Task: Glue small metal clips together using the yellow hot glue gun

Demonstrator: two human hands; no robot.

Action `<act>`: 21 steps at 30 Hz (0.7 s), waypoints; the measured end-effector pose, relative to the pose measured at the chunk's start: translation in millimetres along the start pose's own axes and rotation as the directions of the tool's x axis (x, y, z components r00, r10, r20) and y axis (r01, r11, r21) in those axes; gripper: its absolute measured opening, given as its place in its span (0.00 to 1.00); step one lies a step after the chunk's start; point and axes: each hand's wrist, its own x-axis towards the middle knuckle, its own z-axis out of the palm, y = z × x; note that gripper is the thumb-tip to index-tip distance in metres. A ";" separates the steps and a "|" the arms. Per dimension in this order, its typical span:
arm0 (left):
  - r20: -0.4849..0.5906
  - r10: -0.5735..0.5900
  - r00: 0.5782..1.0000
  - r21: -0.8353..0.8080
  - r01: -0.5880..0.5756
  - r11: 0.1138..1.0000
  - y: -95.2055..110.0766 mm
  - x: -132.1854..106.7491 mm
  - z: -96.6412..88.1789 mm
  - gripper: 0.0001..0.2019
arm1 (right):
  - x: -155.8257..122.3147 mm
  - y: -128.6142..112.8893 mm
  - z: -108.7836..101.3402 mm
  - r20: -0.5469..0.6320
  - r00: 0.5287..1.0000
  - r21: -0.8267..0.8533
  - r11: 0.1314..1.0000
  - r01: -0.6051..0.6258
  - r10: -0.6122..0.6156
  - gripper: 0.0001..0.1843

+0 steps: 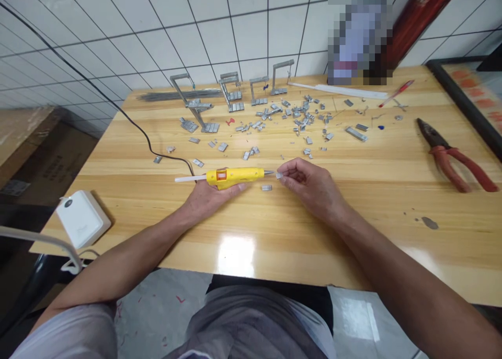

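My left hand is wrapped round a yellow hot glue gun, held level with its nozzle to the right. A white glue stick pokes out of its back end. Close to the nozzle tip, my right hand pinches a small grey metal piece between thumb and fingertips. Whether nozzle and piece touch, I cannot tell. On the table just below the nozzle lies another small grey piece.
Small grey pieces lie scattered behind my hands, before several bracket-shaped grey stands. Red-handled pliers and a red pen are at right. A white box-shaped device sits at left. A black cord runs to the glue gun.
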 end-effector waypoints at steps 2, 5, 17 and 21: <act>-0.011 0.003 1.000 0.004 -0.003 1.000 0.0 0.3 0.8 0.29 | 0.2 2.5 -2.6 0.025 1.000 -0.147 0.989 0.018 -0.014 0.06; -0.007 0.019 1.000 0.003 -0.019 1.000 -0.6 0.6 1.6 0.28 | 0.4 5.1 -6.9 0.075 0.997 -0.390 0.919 0.061 -0.034 0.06; -0.043 -0.039 0.998 0.006 0.039 0.999 -6.2 0.5 1.8 0.28 | 1.0 6.0 -16.9 0.160 0.987 -0.502 0.859 0.101 -0.022 0.06; -0.045 -0.020 0.999 0.024 0.021 0.999 -3.7 0.4 2.6 0.27 | 1.1 7.7 -15.5 0.168 0.986 -0.509 0.854 0.105 -0.021 0.05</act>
